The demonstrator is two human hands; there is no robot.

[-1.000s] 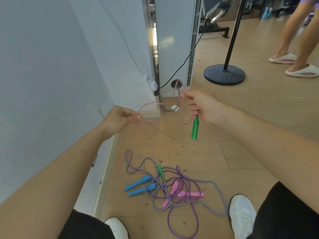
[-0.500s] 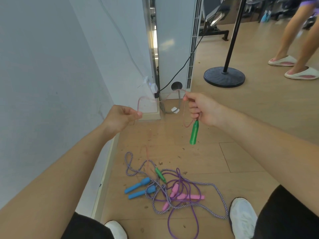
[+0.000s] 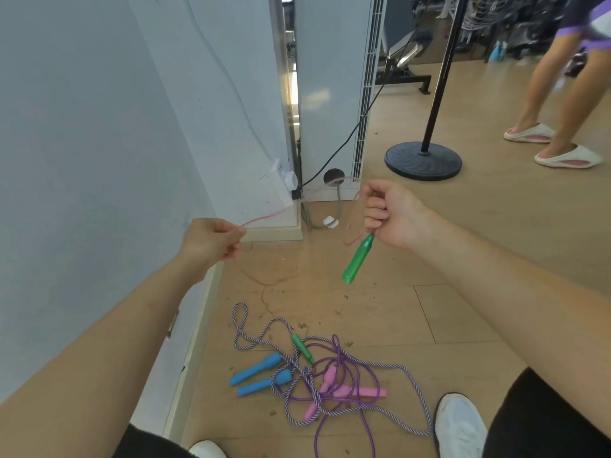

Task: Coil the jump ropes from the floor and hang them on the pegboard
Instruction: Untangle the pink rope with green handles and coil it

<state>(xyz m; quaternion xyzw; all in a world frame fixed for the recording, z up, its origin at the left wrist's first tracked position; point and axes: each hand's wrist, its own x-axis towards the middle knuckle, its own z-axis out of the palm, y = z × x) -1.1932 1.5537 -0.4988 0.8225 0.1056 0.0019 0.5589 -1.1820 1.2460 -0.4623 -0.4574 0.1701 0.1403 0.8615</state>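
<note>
**First rope in hand, coiling barely begun**

The task is judged to be at an early stage. Only one rope has been taken up: a thin red rope (image 3: 264,219), stretched between the two hands. A loop or so seems to be gathered at the right hand (image 3: 391,214), though the cord is too faint there to be sure. One green handle (image 3: 358,258) hangs just below that hand; the other handle (image 3: 302,348) lies well below both hands, in the pile on the floor (image 3: 463,259). Left in that pile are a striped rope (image 3: 312,388) with blue handles (image 3: 256,373) and a purple rope (image 3: 335,340) with pink handles (image 3: 358,391), tangled together. Nothing is seen hung, and no pegboard is in view.

The right hand is closed in a fist round the red rope, just above the hanging handle. The left hand (image 3: 211,242) is curled too, the cord pinched at its fingertips. From beneath it the cord drops toward the pile.
</note>
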